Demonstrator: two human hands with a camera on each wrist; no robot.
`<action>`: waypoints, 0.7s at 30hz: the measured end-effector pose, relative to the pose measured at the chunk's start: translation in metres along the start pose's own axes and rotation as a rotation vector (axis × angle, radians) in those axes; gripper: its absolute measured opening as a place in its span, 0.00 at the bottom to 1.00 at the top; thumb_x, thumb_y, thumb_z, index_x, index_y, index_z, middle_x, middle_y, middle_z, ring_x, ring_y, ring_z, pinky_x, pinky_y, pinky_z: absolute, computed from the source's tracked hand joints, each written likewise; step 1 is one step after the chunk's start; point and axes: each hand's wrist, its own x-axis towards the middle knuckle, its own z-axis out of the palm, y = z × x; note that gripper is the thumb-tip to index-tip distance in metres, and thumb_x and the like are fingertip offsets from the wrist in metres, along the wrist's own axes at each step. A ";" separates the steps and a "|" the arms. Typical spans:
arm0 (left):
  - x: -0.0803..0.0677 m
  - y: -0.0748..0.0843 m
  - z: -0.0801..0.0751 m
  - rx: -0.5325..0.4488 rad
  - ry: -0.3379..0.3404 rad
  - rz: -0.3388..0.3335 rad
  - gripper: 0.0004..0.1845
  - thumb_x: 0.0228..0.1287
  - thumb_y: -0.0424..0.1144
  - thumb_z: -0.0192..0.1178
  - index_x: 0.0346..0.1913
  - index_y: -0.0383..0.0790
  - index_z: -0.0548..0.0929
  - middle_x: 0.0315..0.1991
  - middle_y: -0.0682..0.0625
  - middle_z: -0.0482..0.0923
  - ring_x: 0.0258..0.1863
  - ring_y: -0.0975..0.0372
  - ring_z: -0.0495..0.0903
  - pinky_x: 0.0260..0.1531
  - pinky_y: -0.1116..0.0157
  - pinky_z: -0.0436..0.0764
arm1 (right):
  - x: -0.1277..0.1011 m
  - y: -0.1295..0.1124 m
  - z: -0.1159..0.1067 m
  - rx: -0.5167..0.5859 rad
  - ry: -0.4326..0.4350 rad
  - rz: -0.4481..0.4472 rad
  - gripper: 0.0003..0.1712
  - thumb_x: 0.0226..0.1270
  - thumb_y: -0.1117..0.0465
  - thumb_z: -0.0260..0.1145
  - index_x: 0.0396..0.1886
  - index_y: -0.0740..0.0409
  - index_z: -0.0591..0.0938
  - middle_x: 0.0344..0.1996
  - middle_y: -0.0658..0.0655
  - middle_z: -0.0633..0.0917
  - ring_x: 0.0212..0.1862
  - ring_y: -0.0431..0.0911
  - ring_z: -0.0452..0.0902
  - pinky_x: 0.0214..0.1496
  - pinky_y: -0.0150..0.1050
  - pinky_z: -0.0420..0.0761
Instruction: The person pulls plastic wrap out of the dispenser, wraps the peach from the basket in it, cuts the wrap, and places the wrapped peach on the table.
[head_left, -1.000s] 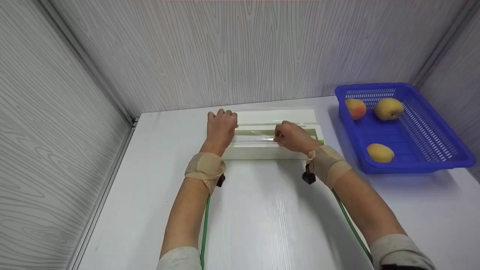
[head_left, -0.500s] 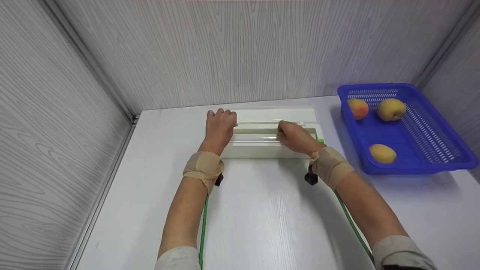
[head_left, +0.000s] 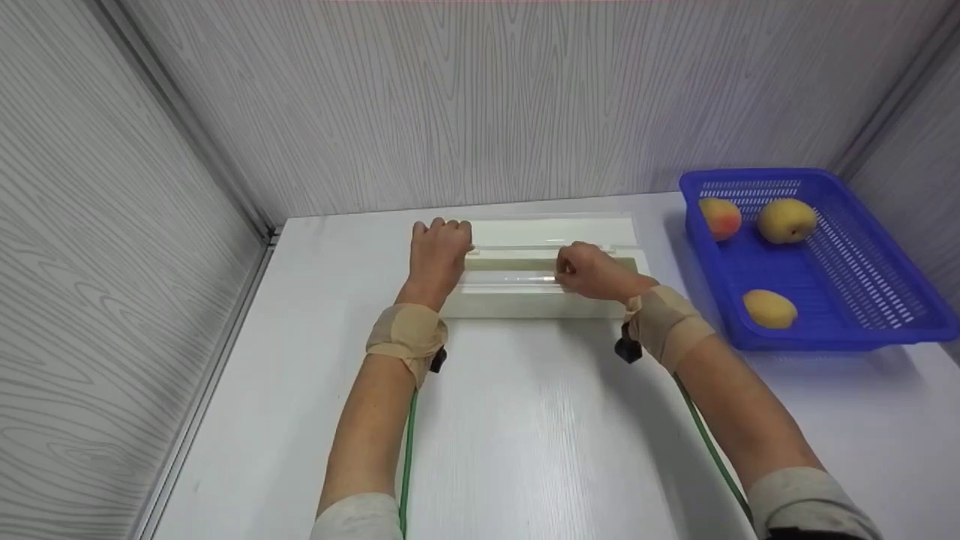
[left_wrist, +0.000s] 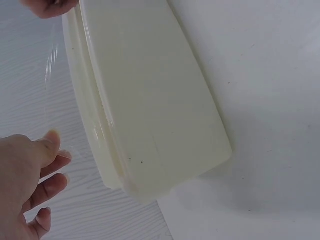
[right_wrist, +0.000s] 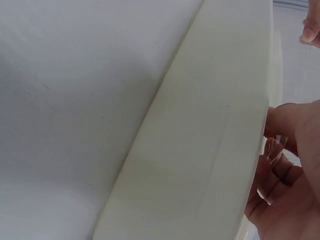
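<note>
My right hand [head_left: 592, 271] pinches the edge of the clear cling film [head_left: 517, 278] between thumb and curled fingers, over the open cream cling-film dispenser box [head_left: 525, 300]; my left hand [head_left: 439, 251] rests on the box's left end, fingers curled over it, the film's edge at my thumb in the left wrist view. The box lies across the far middle of the white table [head_left: 525, 427], near the back wall. Well to its right, a blue plastic basket [head_left: 885, 330] holds three fruits: a reddish peach [head_left: 721, 217] and a yellow one [head_left: 786, 220] at the far end, another yellow one [head_left: 769, 308] nearer me.
</note>
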 end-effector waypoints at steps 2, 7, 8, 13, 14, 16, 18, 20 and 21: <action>0.000 0.000 0.000 -0.001 -0.002 0.000 0.10 0.65 0.43 0.63 0.42 0.39 0.83 0.39 0.45 0.87 0.41 0.51 0.83 0.42 0.54 0.76 | 0.000 0.000 -0.003 -0.012 -0.010 0.056 0.08 0.69 0.63 0.63 0.36 0.66 0.78 0.33 0.61 0.81 0.33 0.47 0.74 0.38 0.42 0.75; 0.000 -0.002 -0.001 -0.003 0.012 -0.002 0.11 0.65 0.43 0.63 0.43 0.39 0.83 0.40 0.45 0.87 0.41 0.51 0.83 0.42 0.54 0.76 | -0.005 -0.006 -0.008 -0.066 -0.033 0.152 0.13 0.73 0.58 0.62 0.34 0.63 0.74 0.30 0.59 0.80 0.29 0.45 0.69 0.35 0.40 0.71; 0.000 -0.002 -0.001 -0.003 0.018 -0.003 0.11 0.65 0.43 0.63 0.43 0.38 0.83 0.40 0.45 0.87 0.41 0.51 0.83 0.42 0.54 0.77 | -0.006 -0.007 -0.008 -0.093 -0.033 0.137 0.13 0.74 0.58 0.61 0.34 0.63 0.72 0.30 0.60 0.81 0.29 0.45 0.69 0.34 0.40 0.72; -0.001 -0.004 -0.002 -0.010 0.028 -0.012 0.11 0.66 0.43 0.63 0.43 0.38 0.82 0.41 0.44 0.87 0.40 0.50 0.83 0.42 0.54 0.77 | -0.008 -0.010 -0.006 -0.248 0.000 0.108 0.15 0.77 0.56 0.56 0.36 0.64 0.67 0.30 0.67 0.82 0.28 0.53 0.77 0.29 0.49 0.76; -0.002 -0.004 -0.003 -0.013 0.029 -0.012 0.11 0.66 0.43 0.62 0.43 0.38 0.82 0.40 0.44 0.87 0.40 0.50 0.83 0.42 0.54 0.77 | -0.008 -0.010 -0.006 -0.267 0.009 0.117 0.16 0.78 0.55 0.55 0.37 0.64 0.66 0.30 0.68 0.82 0.29 0.56 0.79 0.29 0.51 0.77; -0.002 -0.004 -0.003 -0.021 0.034 -0.009 0.10 0.67 0.43 0.62 0.42 0.38 0.82 0.40 0.45 0.87 0.40 0.51 0.83 0.42 0.54 0.77 | -0.008 -0.010 -0.006 -0.294 0.028 0.138 0.18 0.78 0.52 0.54 0.36 0.64 0.66 0.30 0.68 0.82 0.31 0.60 0.82 0.31 0.54 0.79; -0.002 -0.005 -0.004 -0.024 0.034 -0.005 0.10 0.67 0.43 0.62 0.42 0.38 0.82 0.39 0.45 0.87 0.39 0.51 0.83 0.42 0.54 0.77 | -0.008 -0.008 -0.007 -0.286 0.041 0.139 0.19 0.77 0.52 0.55 0.36 0.65 0.68 0.30 0.67 0.82 0.32 0.60 0.82 0.34 0.55 0.79; -0.002 -0.005 -0.005 -0.027 0.037 -0.001 0.10 0.67 0.43 0.61 0.42 0.38 0.82 0.39 0.45 0.87 0.39 0.51 0.83 0.41 0.54 0.77 | -0.008 -0.004 -0.008 -0.249 0.036 0.110 0.17 0.76 0.54 0.58 0.36 0.65 0.70 0.31 0.66 0.82 0.32 0.57 0.80 0.37 0.53 0.78; -0.002 -0.006 -0.005 -0.029 0.036 -0.002 0.10 0.68 0.43 0.61 0.42 0.38 0.82 0.39 0.45 0.87 0.39 0.51 0.83 0.42 0.54 0.77 | -0.008 -0.001 -0.010 -0.229 0.032 0.094 0.15 0.75 0.56 0.60 0.38 0.65 0.71 0.32 0.65 0.82 0.33 0.55 0.78 0.38 0.52 0.78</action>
